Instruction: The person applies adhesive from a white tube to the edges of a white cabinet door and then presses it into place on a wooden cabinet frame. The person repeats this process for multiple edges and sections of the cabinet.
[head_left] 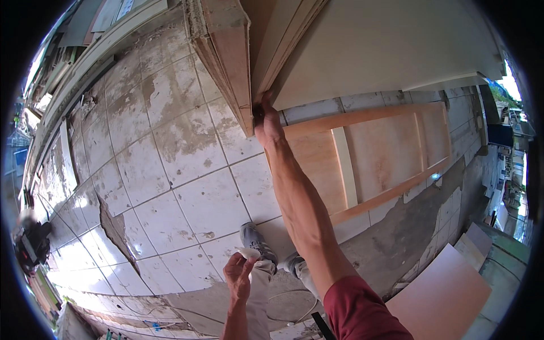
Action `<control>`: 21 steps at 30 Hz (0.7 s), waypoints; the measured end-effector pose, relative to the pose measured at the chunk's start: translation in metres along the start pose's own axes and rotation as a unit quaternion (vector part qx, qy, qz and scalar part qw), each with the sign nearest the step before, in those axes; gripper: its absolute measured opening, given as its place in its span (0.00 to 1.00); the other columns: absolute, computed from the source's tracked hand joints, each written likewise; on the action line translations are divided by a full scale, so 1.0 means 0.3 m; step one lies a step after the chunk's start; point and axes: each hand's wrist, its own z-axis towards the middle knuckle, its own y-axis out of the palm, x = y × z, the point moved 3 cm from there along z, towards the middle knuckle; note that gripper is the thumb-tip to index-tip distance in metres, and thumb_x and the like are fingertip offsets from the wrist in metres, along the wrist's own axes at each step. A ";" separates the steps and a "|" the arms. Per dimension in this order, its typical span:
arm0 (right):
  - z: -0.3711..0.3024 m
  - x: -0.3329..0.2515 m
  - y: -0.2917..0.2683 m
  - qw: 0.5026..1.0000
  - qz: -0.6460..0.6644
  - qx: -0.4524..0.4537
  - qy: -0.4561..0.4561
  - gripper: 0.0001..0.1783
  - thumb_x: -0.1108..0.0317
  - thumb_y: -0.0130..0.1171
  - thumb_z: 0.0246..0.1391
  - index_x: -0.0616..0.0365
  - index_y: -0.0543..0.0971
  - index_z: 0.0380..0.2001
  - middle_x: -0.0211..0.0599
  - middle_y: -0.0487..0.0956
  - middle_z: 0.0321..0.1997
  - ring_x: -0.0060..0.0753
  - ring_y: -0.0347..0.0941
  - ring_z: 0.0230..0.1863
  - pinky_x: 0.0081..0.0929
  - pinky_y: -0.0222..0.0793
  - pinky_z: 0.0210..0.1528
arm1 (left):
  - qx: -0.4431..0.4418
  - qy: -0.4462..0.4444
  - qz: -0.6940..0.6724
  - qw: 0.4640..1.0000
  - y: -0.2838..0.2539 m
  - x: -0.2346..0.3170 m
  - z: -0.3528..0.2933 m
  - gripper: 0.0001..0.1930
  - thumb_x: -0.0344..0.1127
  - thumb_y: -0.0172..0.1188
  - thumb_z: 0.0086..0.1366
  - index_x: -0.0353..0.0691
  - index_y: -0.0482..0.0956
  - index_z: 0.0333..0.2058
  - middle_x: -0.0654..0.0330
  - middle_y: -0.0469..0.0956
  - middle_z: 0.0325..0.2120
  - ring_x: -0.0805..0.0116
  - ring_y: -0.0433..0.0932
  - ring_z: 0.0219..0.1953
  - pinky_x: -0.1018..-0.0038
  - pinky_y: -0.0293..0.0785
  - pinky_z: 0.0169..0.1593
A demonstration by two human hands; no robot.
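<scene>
My left hand (238, 276) is low in the view, its fingers pinched on a small whitish piece (248, 253) that looks like folded paper or cloth. My right arm, in a dark red sleeve, stretches far forward. At its end my right hand (270, 126) reaches between the ends of two upright wooden pieces: a thick, rough-edged one (226, 62) on the left and a large pale panel (385, 45) with a wooden edge on the right. Its fingers are partly hidden in the shadow there, so their grip does not show.
A flat wooden frame (347, 164) with crosspieces lies on the tiles right of my right arm. White floor tiles (209, 195) are stained and broken in places. A pinkish board (442, 294) rests at lower right. Boards line the far left. My shoes (258, 245) stand mid-floor.
</scene>
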 end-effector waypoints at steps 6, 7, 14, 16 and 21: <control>0.076 0.043 -0.037 1.000 -0.007 -0.006 0.007 0.30 0.50 0.68 0.61 0.64 0.77 0.54 0.35 0.82 0.45 0.28 0.78 0.45 0.30 0.75 0.47 | -0.023 0.018 0.033 0.999 0.029 0.068 0.046 0.11 0.26 0.67 0.66 0.29 0.81 0.45 0.53 0.84 0.40 0.67 0.82 0.45 0.71 0.76 0.54; 0.096 0.045 -0.027 1.000 -0.015 0.002 0.015 0.30 0.50 0.68 0.61 0.65 0.77 0.53 0.35 0.81 0.45 0.28 0.78 0.45 0.30 0.75 0.46 | -0.026 0.018 0.034 0.999 0.036 0.077 0.055 0.11 0.26 0.67 0.66 0.29 0.81 0.45 0.54 0.84 0.40 0.67 0.82 0.45 0.71 0.76 0.54; 0.193 -0.023 -0.034 0.990 -0.134 0.026 -0.014 0.31 0.48 0.65 0.63 0.65 0.77 0.55 0.36 0.81 0.49 0.31 0.77 0.49 0.30 0.74 0.49 | -0.053 0.044 0.077 0.995 0.097 0.063 0.091 0.12 0.28 0.67 0.66 0.29 0.81 0.46 0.55 0.85 0.40 0.68 0.82 0.44 0.73 0.75 0.53; 0.147 -0.059 -0.093 0.989 -0.145 0.005 -0.015 0.30 0.49 0.65 0.63 0.64 0.77 0.56 0.35 0.81 0.50 0.30 0.76 0.48 0.31 0.73 0.50 | -0.055 0.054 0.110 0.991 0.154 0.092 0.126 0.12 0.28 0.66 0.66 0.29 0.82 0.46 0.57 0.85 0.39 0.70 0.82 0.44 0.74 0.75 0.52; -0.453 -0.152 -0.119 0.968 -0.242 0.007 0.069 0.25 0.56 0.60 0.65 0.67 0.78 0.55 0.40 0.82 0.53 0.31 0.79 0.51 0.30 0.71 0.57 | -0.015 0.109 0.082 0.991 0.276 0.151 0.238 0.10 0.30 0.67 0.66 0.32 0.82 0.44 0.57 0.86 0.39 0.71 0.82 0.43 0.73 0.74 0.53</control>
